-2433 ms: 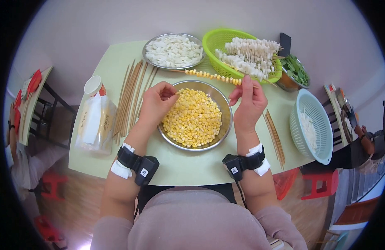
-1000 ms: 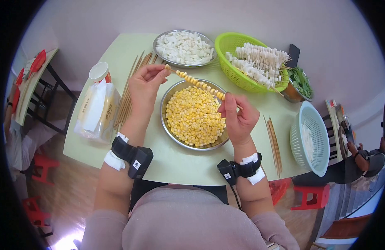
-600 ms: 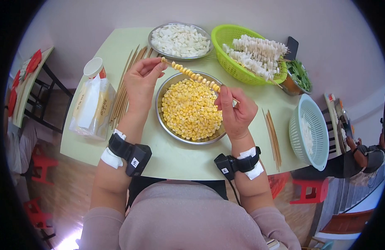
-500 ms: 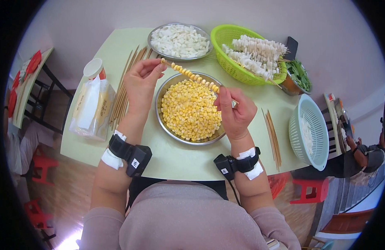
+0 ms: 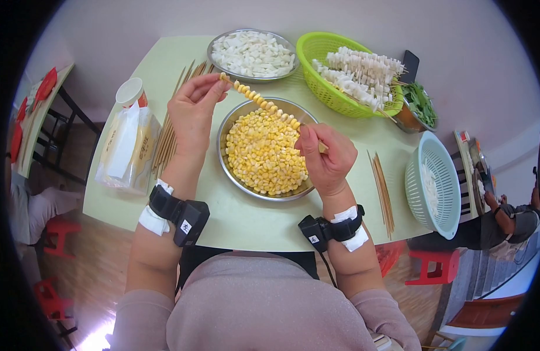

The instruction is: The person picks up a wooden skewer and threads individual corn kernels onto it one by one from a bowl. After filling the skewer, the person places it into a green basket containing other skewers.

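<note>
Over the steel bowl of yellow corn kernels (image 5: pixel 264 158) slants a skewer threaded with corn kernels (image 5: pixel 264 104). My left hand (image 5: pixel 194 111) pinches its upper end, where one kernel sits at my fingertips, a little apart from the rest of the row. My right hand (image 5: pixel 328 155) is closed around the lower end, just past the last kernels; my fingers hide the stick there. Both wrists wear black strapped devices over white padding.
Bare sticks lie left (image 5: pixel 173 134) and right (image 5: pixel 381 193) of the bowl. Around stand a tissue pack (image 5: pixel 126 152), paper cup (image 5: pixel 130 92), plate of white pieces (image 5: pixel 253 55), green basket of white skewers (image 5: pixel 316 76), bowl of greens (image 5: pixel 421 105), phone (image 5: pixel 409 65) and blue colander (image 5: pixel 451 193).
My left hand has shifted slightly left and up, and the right slightly left, with the corn skewer between them. The skewer slants more steeply.
</note>
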`<action>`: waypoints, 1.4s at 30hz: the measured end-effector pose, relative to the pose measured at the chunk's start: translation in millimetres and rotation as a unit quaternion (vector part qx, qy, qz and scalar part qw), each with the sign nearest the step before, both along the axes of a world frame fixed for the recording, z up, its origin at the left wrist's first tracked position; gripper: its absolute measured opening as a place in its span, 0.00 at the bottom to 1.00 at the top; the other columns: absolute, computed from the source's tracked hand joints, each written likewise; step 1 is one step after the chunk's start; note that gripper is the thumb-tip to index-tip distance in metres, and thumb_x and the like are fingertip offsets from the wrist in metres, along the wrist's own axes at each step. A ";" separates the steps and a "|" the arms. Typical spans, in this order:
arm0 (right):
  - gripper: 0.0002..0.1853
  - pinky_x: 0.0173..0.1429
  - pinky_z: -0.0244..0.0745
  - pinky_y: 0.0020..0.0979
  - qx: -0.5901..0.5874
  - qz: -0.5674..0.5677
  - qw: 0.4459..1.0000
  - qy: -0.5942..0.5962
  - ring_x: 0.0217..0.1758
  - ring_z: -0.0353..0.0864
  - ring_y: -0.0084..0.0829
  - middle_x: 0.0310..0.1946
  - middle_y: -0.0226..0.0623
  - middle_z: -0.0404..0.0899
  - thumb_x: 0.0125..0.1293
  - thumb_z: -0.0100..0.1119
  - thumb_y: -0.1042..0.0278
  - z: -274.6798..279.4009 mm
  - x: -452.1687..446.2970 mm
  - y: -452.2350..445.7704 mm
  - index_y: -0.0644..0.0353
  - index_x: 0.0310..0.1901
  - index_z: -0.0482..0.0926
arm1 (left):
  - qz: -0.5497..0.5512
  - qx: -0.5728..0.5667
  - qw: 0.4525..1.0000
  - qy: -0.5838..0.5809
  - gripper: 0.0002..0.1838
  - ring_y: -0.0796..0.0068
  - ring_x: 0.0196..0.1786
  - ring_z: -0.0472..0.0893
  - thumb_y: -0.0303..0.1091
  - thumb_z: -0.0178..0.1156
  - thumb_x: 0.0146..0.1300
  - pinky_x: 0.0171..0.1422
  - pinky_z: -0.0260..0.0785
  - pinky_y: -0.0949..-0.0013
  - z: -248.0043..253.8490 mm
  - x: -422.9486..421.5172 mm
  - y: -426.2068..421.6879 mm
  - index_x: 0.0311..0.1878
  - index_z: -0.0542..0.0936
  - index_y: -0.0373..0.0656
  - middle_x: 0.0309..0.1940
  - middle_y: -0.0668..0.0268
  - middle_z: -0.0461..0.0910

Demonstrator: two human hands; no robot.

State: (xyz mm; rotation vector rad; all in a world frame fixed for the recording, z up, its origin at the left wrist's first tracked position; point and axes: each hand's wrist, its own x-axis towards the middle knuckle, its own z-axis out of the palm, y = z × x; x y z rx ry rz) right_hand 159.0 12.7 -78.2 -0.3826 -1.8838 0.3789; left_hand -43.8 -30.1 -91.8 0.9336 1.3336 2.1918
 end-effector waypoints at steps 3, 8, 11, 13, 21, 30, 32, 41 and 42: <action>0.04 0.20 0.65 0.25 -0.015 0.001 1.000 0.001 0.16 0.73 0.28 0.18 0.34 0.76 0.57 0.62 0.76 0.4 -0.6 -0.9 0.63 0.25 0.77 | 0.008 -0.001 1.000 0.003 0.09 0.75 0.37 0.82 0.24 0.61 0.57 0.43 0.75 0.76 1.6 0.2 -0.7 0.41 0.77 0.31 0.34 0.58 0.82; 0.04 0.20 0.64 0.25 -0.044 -0.007 0.999 0.005 0.16 0.73 0.28 0.17 0.34 0.76 0.57 0.62 0.76 0.3 -0.7 -3.0 0.63 0.25 0.77 | 0.000 -0.001 1.000 0.009 0.10 0.75 0.38 0.81 0.24 0.61 0.58 0.45 0.75 0.75 -0.4 -0.3 -1.7 0.42 0.77 0.31 0.35 0.58 0.82; 0.05 0.19 0.64 0.25 -0.018 0.004 1.000 0.011 0.15 0.72 0.28 0.17 0.34 0.75 0.57 0.62 0.76 -0.6 -2.7 -0.1 0.63 0.25 0.77 | -0.012 -0.012 1.000 0.025 0.10 0.74 0.40 0.81 0.24 0.61 0.58 0.46 0.75 0.75 0.5 4.0 -2.1 0.43 0.77 0.31 0.37 0.58 0.81; 0.05 0.19 0.64 0.25 0.007 0.003 1.000 0.012 0.15 0.72 0.28 0.17 0.34 0.75 0.57 0.62 0.76 -0.6 -4.5 2.3 0.63 0.25 0.77 | -0.017 -0.018 0.999 0.034 0.10 0.74 0.40 0.81 0.23 0.61 0.57 0.46 0.75 0.75 1.2 11.1 -3.5 0.43 0.77 0.31 0.37 0.58 0.81; 0.04 0.20 0.65 0.25 0.004 -0.011 1.000 0.001 0.16 0.73 0.29 0.18 0.34 0.76 0.56 0.62 0.75 -1.1 -2.7 0.6 0.63 0.26 0.78 | -0.029 -0.018 0.999 0.041 0.10 0.74 0.40 0.81 0.23 0.61 0.57 0.46 0.74 0.76 1.4 16.0 -4.5 0.43 0.78 0.32 0.37 0.58 0.81; 0.07 0.20 0.64 0.19 -0.181 -0.006 0.975 0.128 0.16 0.72 0.17 0.16 0.31 0.76 0.62 0.58 0.70 0.9 6.2 14.8 0.64 0.30 0.78 | -0.057 -0.043 0.991 0.109 0.10 0.78 0.41 0.80 0.26 0.62 0.58 0.46 0.72 0.77 0.6 19.0 0.1 0.42 0.78 0.35 0.37 0.64 0.81; 0.12 0.19 0.61 0.19 -0.235 -0.030 0.950 0.203 0.15 0.68 0.18 0.15 0.33 0.73 0.67 0.53 0.65 9.2 8.3 17.9 0.62 0.28 0.73 | -0.080 -0.100 0.977 0.173 0.09 0.79 0.39 0.79 0.26 0.62 0.57 0.45 0.72 0.77 -5.9 15.8 0.1 0.42 0.78 0.36 0.36 0.65 0.80; 0.12 0.17 0.59 0.20 -0.267 -0.033 0.919 0.288 0.14 0.67 0.20 0.13 0.32 0.71 0.65 0.54 0.64 10.8 18.6 33.5 0.61 0.26 0.73 | -0.155 -0.254 0.826 0.479 0.09 0.70 0.32 0.78 0.23 0.62 0.51 0.39 0.71 0.72 -21.6 15.1 -3.0 0.38 0.79 0.36 0.34 0.62 0.77; 0.12 0.17 0.59 0.20 -0.267 -0.035 0.918 0.290 0.14 0.67 0.20 0.13 0.32 0.71 0.65 0.54 0.64 11.1 18.4 32.7 0.61 0.26 0.73 | -0.156 -0.243 0.808 0.514 0.09 0.68 0.32 0.78 0.23 0.62 0.51 0.39 0.71 0.71 -25.0 14.6 -1.9 0.38 0.79 0.36 0.35 0.61 0.76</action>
